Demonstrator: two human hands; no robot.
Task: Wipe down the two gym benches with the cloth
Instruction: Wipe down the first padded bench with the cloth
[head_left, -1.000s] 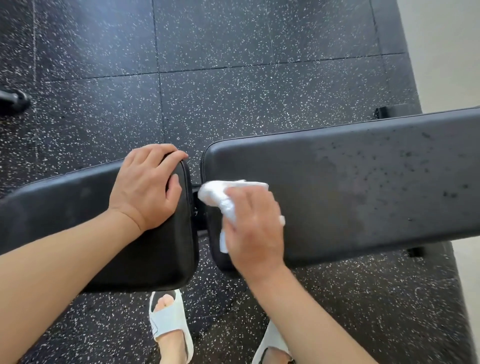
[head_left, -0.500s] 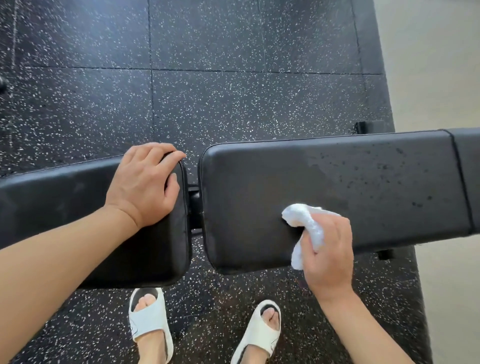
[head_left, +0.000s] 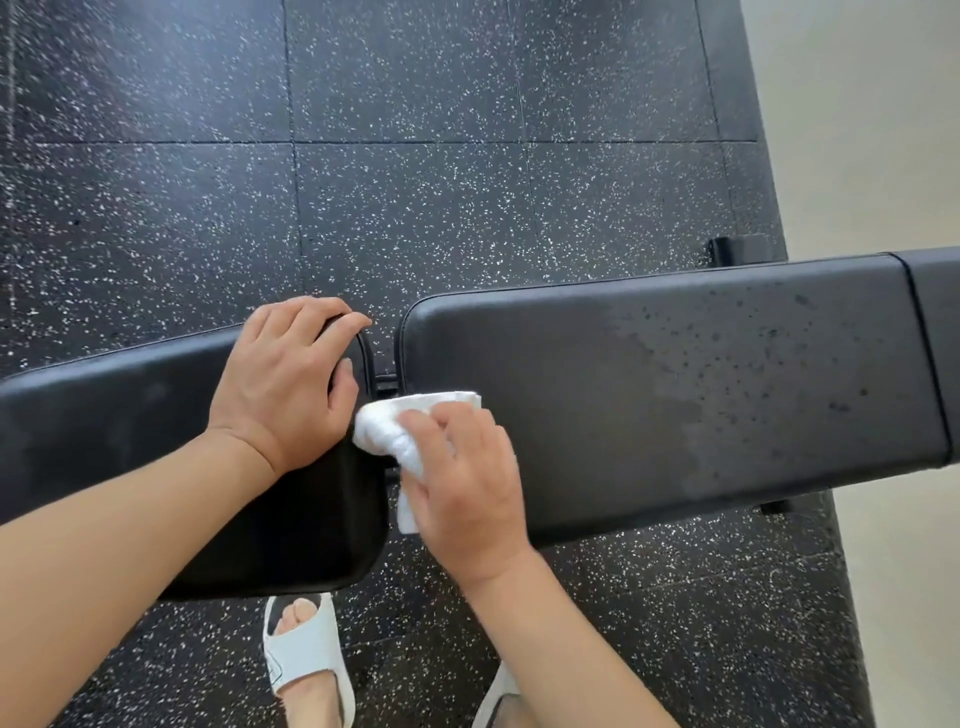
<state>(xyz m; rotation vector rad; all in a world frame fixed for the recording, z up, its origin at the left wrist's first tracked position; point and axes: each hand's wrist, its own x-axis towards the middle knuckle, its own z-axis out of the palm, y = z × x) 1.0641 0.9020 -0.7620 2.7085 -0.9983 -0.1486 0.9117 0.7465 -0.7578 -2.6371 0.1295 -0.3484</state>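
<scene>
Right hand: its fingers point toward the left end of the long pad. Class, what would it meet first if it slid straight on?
Probably the left hand, resting on the shorter pad just across the gap.

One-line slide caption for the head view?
Right hand presses white cloth on long bench pad; left hand braces short pad.
</scene>
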